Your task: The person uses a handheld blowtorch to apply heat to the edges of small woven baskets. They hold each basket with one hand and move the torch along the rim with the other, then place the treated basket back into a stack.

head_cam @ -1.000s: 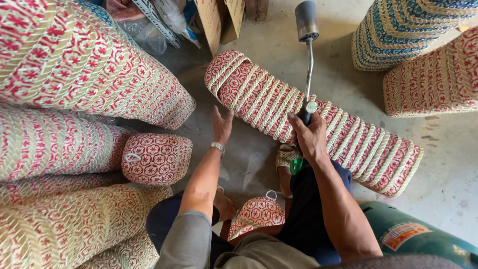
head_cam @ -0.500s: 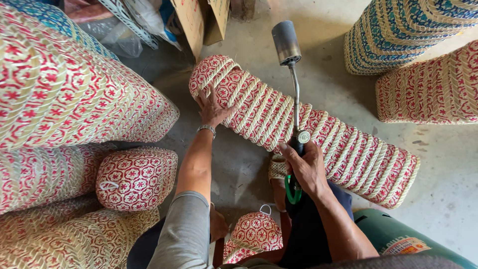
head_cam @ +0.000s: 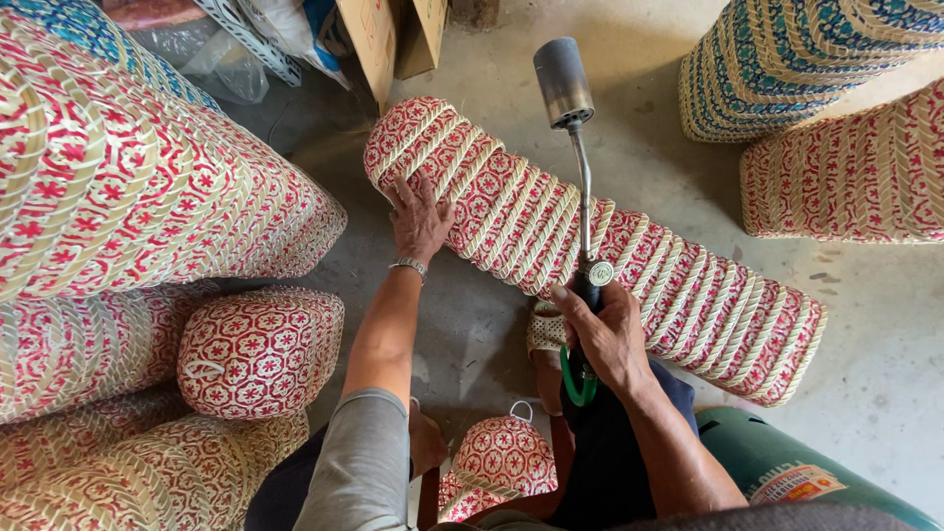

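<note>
A long stack of nested woven baskets (head_cam: 688,285), red and cream, lies on its side on the concrete floor. My left hand (head_cam: 418,221) rests flat on its near left end, fingers spread. My right hand (head_cam: 605,334) grips the black handle of a gas torch (head_cam: 580,167). The torch's metal tube runs up over the stack to a grey cylindrical nozzle, and a green hose loops below my fist. No flame shows.
Stacks of red woven baskets (head_cam: 128,197) crowd the left, with a small round basket (head_cam: 261,349) beside them. A blue basket stack (head_cam: 787,69) and a red stack (head_cam: 855,177) stand at the right. A green gas cylinder (head_cam: 796,467) lies by my right leg. Cardboard boxes (head_cam: 388,34) are behind.
My left hand reached forward and settled on the left end of the basket stack. My right hand and the torch stayed put while the view shifted.
</note>
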